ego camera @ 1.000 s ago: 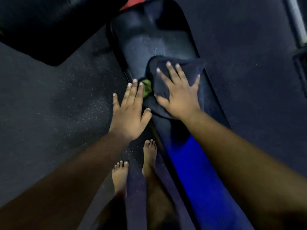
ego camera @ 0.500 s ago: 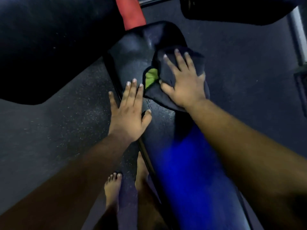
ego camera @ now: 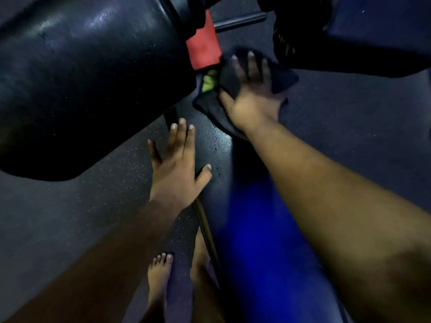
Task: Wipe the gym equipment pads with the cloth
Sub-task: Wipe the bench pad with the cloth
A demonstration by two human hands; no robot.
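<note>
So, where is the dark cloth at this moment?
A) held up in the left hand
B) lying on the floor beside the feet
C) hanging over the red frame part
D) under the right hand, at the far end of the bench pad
D: the right hand lies flat on the dark cloth, pressing it on the bench pad.

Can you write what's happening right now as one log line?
right hand presses cloth on bench pad far end | left hand flat on pad edge | wiping underway

Right hand [ego camera: 253,101] flat on cloth [ego camera: 283,76]
</note>
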